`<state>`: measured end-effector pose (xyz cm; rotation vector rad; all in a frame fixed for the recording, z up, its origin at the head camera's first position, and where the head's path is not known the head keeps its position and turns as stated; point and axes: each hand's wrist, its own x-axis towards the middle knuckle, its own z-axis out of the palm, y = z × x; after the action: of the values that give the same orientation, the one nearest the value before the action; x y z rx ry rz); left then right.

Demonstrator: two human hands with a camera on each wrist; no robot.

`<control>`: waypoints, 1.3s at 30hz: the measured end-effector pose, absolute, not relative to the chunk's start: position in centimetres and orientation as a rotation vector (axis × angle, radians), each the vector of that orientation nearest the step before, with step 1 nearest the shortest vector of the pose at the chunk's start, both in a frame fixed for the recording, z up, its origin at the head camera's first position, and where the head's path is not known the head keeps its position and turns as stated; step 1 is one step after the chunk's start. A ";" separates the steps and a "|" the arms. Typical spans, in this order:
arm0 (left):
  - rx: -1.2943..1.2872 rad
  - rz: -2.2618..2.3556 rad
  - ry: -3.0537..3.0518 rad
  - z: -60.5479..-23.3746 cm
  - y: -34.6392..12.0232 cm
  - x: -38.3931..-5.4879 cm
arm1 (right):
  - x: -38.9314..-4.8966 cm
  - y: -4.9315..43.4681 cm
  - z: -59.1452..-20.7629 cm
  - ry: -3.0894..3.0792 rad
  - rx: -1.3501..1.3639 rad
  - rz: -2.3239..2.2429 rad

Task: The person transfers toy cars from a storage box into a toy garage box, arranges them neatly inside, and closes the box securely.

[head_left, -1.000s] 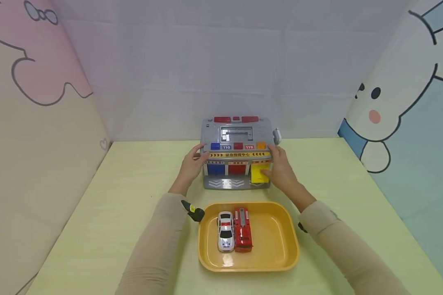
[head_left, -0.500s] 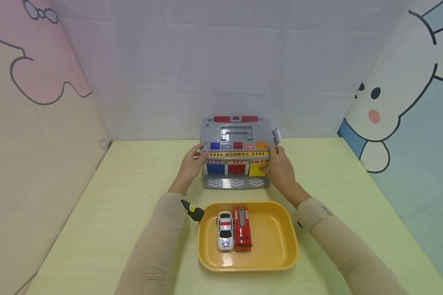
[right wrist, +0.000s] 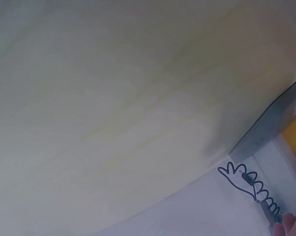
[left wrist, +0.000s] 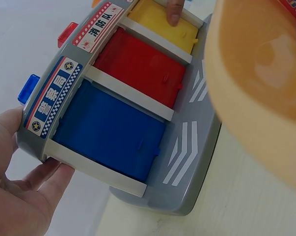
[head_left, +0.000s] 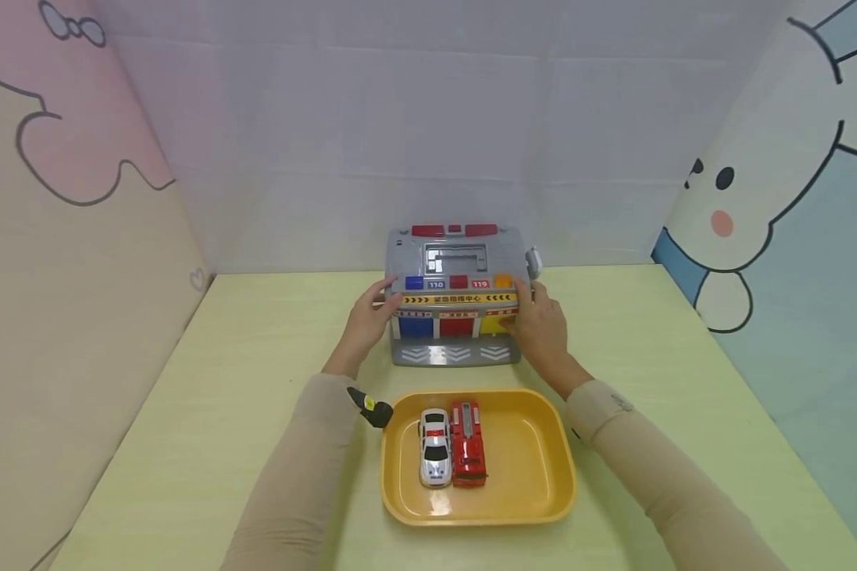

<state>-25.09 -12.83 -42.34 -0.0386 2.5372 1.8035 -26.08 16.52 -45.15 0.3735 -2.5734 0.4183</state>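
Note:
A grey toy garage (head_left: 439,353) stands at the back of the table in the head view, with a blue door (left wrist: 111,132), a red door (left wrist: 140,69) and a yellow door (left wrist: 162,24) in a row. My left hand (head_left: 366,323) grips its left side, thumb by the roof's front edge. On the right side, my right hand (head_left: 543,327) holds the roof edge while one digit presses the yellow door. All three doors lie in their frames. In the right wrist view only some fingertips (right wrist: 290,225) show at the bottom corner.
Nearer me stands a yellow tray (head_left: 528,519) holding a white police car (head_left: 436,448) and a red fire truck (head_left: 468,444) side by side. A dark coiled cord (right wrist: 260,189) hangs beside the garage. Walls stand behind and on both sides.
The yellow door, which stuck out over the ramp a second ago, has swung back into its frame. My right hand has shifted slightly left with it; the left hand stays put.

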 end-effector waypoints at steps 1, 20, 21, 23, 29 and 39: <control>-0.038 1.808 2.535 -42.3 -12.9 -25.1 | -26.1 16.5 -45.1 -2.583 0.370 0.416; -0.062 1.806 2.537 -42.6 -12.8 -25.0 | -24.7 16.6 -42.6 -2.718 0.385 0.490; -0.062 1.807 2.536 -42.6 -12.8 -25.0 | -24.7 16.5 -42.4 -2.711 0.395 0.489; -0.064 1.807 2.534 -42.6 -12.8 -25.0 | -24.7 16.4 -41.9 -2.695 0.416 0.492; -0.062 1.816 2.537 -42.5 -12.8 -25.0 | -24.6 15.7 -40.7 -2.665 0.493 0.509; -0.061 1.813 2.545 -42.6 -12.8 -25.1 | -24.7 14.2 -39.1 -2.702 0.535 0.488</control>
<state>-25.10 -12.80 -42.60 -0.0605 2.5451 1.8130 -24.67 14.20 -39.10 0.5348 -2.7016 0.4883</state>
